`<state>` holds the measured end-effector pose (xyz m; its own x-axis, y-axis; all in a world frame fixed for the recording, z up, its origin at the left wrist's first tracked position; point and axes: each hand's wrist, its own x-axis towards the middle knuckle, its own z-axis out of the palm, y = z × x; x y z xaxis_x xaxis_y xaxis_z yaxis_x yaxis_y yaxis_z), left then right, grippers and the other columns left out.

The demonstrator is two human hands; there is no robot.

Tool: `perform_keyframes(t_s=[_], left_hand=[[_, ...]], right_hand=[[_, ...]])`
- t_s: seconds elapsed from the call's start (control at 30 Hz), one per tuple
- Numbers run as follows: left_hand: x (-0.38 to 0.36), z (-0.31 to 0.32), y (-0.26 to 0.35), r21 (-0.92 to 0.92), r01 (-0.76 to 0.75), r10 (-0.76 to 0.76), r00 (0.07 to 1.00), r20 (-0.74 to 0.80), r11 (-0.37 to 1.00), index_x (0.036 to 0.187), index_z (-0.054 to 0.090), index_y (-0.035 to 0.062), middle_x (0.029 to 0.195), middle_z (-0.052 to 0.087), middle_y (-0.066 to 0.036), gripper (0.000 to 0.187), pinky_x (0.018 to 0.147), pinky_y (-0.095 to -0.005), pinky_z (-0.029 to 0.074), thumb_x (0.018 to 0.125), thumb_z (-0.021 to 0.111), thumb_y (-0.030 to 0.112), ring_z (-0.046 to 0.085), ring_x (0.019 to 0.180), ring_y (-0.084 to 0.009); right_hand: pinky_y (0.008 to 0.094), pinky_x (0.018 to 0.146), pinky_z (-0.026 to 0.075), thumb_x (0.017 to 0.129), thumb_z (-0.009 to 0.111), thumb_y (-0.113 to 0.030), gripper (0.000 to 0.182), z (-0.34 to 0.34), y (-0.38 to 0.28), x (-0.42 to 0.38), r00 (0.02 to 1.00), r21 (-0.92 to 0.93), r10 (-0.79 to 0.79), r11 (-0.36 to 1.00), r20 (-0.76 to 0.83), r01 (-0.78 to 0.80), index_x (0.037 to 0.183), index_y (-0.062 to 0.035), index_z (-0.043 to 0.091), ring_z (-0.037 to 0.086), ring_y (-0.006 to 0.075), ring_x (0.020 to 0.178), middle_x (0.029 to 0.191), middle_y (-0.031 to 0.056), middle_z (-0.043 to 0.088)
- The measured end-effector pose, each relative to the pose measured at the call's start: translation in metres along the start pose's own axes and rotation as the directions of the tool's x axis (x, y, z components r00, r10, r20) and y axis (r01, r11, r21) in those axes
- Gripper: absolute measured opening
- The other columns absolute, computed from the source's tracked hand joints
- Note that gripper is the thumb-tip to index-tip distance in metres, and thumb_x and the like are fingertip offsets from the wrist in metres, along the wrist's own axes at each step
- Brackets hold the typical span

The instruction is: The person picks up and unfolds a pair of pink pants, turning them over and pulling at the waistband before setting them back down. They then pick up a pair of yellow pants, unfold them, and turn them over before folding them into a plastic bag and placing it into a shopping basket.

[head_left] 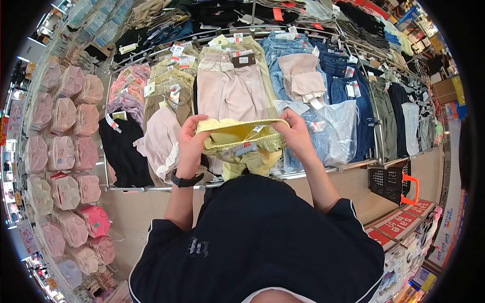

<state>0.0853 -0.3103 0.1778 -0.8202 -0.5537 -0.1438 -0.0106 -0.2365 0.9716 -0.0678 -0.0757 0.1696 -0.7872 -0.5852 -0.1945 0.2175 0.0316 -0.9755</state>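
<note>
On my feed, left hand [190, 140] and right hand [299, 137] clamp the yellow waistband [221, 148]; pink trousers [231, 90] and plastic bag [339, 132] crowd beyond.

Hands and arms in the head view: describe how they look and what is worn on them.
The left hand and right hand are gloveless. A black band, possibly a watch, circles the left wrist; the right is bare. The short, dark sleeves have thin white trim.

yellow garment [230, 137] partly hidden by dark shirt [257, 227], tag print [184, 61] illegible
</note>
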Motion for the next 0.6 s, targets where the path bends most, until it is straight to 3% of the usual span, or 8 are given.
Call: perform_keyframes(t_s=[0.1, 0.2, 0.27, 0.3, 0.4, 0.43, 0.5, 0.6], left_hand=[[0.0, -0.002, 0.004, -0.001, 0.006, -0.006, 1.0, 0.007, 1.0, 0.116, 0.056, -0.0002, 0.102, 0.063, -0.006, 0.032, 0.084, -0.0244, 0.048, 0.085, 0.061, -0.004, 0.061, 0.094, -0.0125], [0.001, -0.004, -0.006, 0.112, -0.026, 0.033, 0.998, -0.056, 0.993, 0.125, 0.051, 0.0019, 0.115, 0.059, -0.011, 0.044, 0.086, -0.0285, 0.048, 0.083, 0.067, 0.002, 0.058, 0.102, -0.0154], [-0.005, 0.004, -0.008, 0.192, -0.003, 0.04, 0.981, -0.19, 0.981, 0.134, 0.044, 0.0041, 0.124, 0.053, -0.014, 0.058, 0.087, -0.0327, 0.049, 0.082, 0.071, 0.007, 0.055, 0.11, -0.0182], [-0.01, 0.008, -0.011, 0.218, -0.013, 0.036, 0.994, -0.103, 0.976, 0.137, 0.04, 0.0051, 0.127, 0.051, -0.015, 0.064, 0.089, -0.0347, 0.049, 0.082, 0.072, 0.01, 0.054, 0.113, -0.0197], [-0.033, 0.029, -0.013, 0.296, -0.084, 0.022, 0.979, 0.205, 0.952, 0.145, 0.028, 0.0074, 0.132, 0.045, -0.018, 0.08, 0.093, -0.0381, 0.047, 0.08, 0.076, 0.014, 0.048, 0.122, -0.0226], [-0.041, 0.04, -0.01, 0.318, -0.129, 0.015, 0.942, 0.336, 0.939, 0.146, 0.026, 0.0077, 0.132, 0.045, -0.018, 0.083, 0.095, -0.0377, 0.047, 0.08, 0.076, 0.014, 0.046, 0.125, -0.0227], [-0.047, 0.06, -0.018, 0.174, -0.156, 0.099, 0.949, 0.3, 0.972, 0.143, 0.031, 0.006, 0.13, 0.049, -0.017, 0.077, 0.095, -0.0346, 0.047, 0.079, 0.075, 0.007, 0.048, 0.123, -0.0212], [-0.032, 0.051, -0.029, 0.057, -0.068, 0.055, 0.977, 0.206, 0.996, 0.139, 0.04, 0.0032, 0.124, 0.056, -0.013, 0.066, 0.094, -0.0295, 0.048, 0.079, 0.07, -0.005, 0.054, 0.116, -0.0175]], right_hand=[[0.0212, 0.047, 0.036, 0.086, 0.064, -0.01, 0.017, 0.002, -0.004, -0.004, 0.998, -0.119, -0.038, 0.992, 0.057, 0.045, 0.08, -0.0078, 0.048, 0.044, 0.0023, 0.055, 0.066, -0.0033, 0.053], [0.0211, 0.05, 0.04, 0.087, 0.064, -0.01, 0.017, 0.01, -0.013, -0.009, 0.998, -0.043, 0.053, 0.998, 0.046, -0.051, 0.081, -0.0081, 0.048, 0.048, 0.0027, 0.058, 0.069, -0.0025, 0.055], [0.0214, 0.051, 0.042, 0.089, 0.062, -0.01, 0.015, 0.016, -0.022, -0.011, 0.988, 0.222, 0.155, 0.962, 0.027, -0.157, 0.083, -0.0083, 0.048, 0.051, 0.0032, 0.062, 0.073, -0.0019, 0.056], [0.0216, 0.051, 0.043, 0.09, 0.061, -0.01, 0.015, 0.02, -0.027, -0.012, 0.978, 0.35, 0.206, 0.915, 0.028, -0.202, 0.084, -0.0084, 0.048, 0.052, 0.0034, 0.064, 0.075, -0.0017, 0.056], [0.0224, 0.055, 0.046, 0.093, 0.058, -0.01, 0.01, 0.04, -0.043, -0.02, 0.971, 0.35, 0.237, 0.907, 0.03, -0.232, 0.087, -0.0085, 0.05, 0.056, 0.0042, 0.072, 0.079, -0.0016, 0.056], [0.0222, 0.057, 0.046, 0.094, 0.058, -0.01, 0.009, 0.048, -0.035, -0.022, 0.981, 0.337, 0.176, 0.921, 0.082, -0.193, 0.088, -0.008, 0.051, 0.055, 0.0039, 0.073, 0.08, -0.0018, 0.056], [0.0218, 0.062, 0.046, 0.095, 0.057, -0.011, 0.007, 0.064, -0.014, -0.025, 0.981, 0.316, 0.052, 0.942, 0.186, -0.11, 0.09, -0.007, 0.053, 0.055, 0.0034, 0.075, 0.081, -0.0023, 0.055], [0.0209, 0.069, 0.045, 0.096, 0.056, -0.011, 0.007, 0.071, -0.013, -0.034, 0.938, 0.186, -0.019, 0.981, 0.346, -0.049, 0.097, -0.0045, 0.056, 0.053, 0.0034, 0.076, 0.084, -0.002, 0.056]])
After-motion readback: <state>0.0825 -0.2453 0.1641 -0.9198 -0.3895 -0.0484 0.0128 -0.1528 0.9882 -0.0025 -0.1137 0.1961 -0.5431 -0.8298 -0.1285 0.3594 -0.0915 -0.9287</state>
